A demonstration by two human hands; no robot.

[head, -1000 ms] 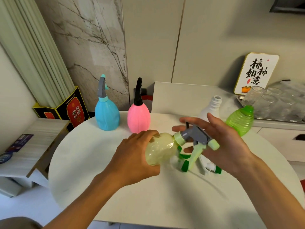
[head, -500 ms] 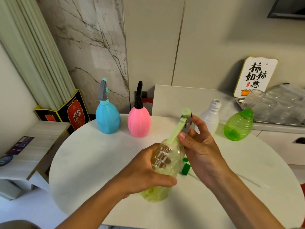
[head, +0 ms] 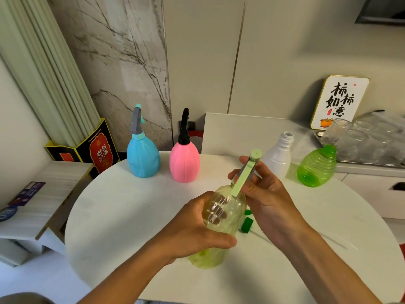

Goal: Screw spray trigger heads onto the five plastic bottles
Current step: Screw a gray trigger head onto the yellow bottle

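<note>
My left hand (head: 195,231) grips the body of a translucent yellow bottle (head: 228,216), held nearly upright above the round white table (head: 122,211). My right hand (head: 265,200) holds the grey and light-green trigger head (head: 246,172) at the bottle's neck. A blue bottle (head: 142,159) with a grey head and a pink bottle (head: 184,163) with a black head stand at the table's back. An open white bottle (head: 277,156) and a green ribbed bottle (head: 316,167) stand at the back right. A green part of another trigger head (head: 246,224) lies behind the yellow bottle, mostly hidden.
A black and red box (head: 96,150) stands at the back left beside a low wooden shelf (head: 37,200). On the counter at the right sit a tray of upturned glasses (head: 361,139) and a white sign (head: 339,102).
The yellow bottle went from lying sideways to nearly upright in my left hand. My right hand closed on the trigger head at its neck. Since half a second ago little has moved.
</note>
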